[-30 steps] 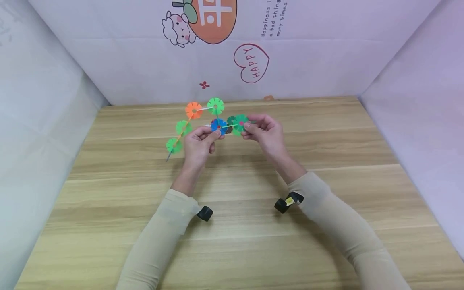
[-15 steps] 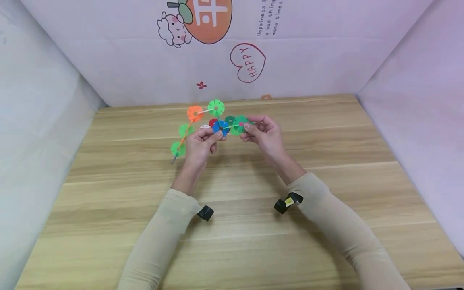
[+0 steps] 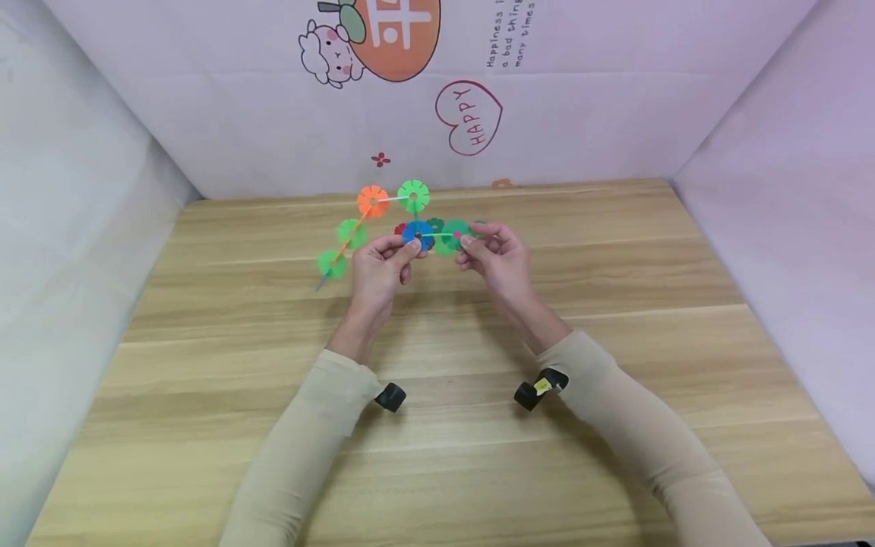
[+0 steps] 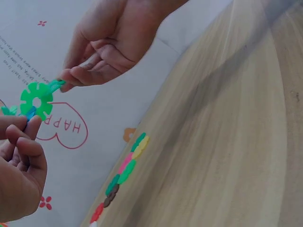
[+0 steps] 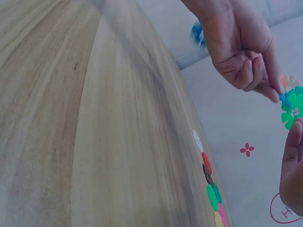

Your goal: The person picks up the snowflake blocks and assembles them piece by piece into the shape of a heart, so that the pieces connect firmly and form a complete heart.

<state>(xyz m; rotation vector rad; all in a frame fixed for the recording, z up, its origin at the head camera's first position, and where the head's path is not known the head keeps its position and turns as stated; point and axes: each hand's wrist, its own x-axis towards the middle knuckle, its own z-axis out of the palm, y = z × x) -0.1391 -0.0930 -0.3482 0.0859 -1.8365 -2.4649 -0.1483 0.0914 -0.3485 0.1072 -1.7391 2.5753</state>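
Note:
My left hand (image 3: pixel 379 266) pinches a blue notched disc (image 3: pixel 418 227) between thumb and fingers. Joined to it, a chain runs up to a bright green disc (image 3: pixel 413 186), across to an orange disc (image 3: pixel 368 193), then down to green discs at the left. Facing it, my right hand (image 3: pixel 506 262) pinches a darker green disc (image 3: pixel 453 228). Between the two hands a light green disc (image 4: pixel 28 96), edge-on in the head view, links blue to dark green. In the right wrist view this light green disc (image 5: pixel 287 113) is cut by the frame edge.
Loose discs lie in a row at the table's back edge: pink (image 4: pixel 126 162), yellow (image 4: pixel 140 147), brown (image 4: pixel 111 195), red (image 4: pixel 96 213), white (image 5: pixel 197 139) and greens. A printed cloth wall (image 3: pixel 588 114) stands behind the wooden table (image 3: pixel 451 471).
The hanging chain dips, then swings up and slightly right of where it was. Both hands keep their pinch, and the right hand barely moves.

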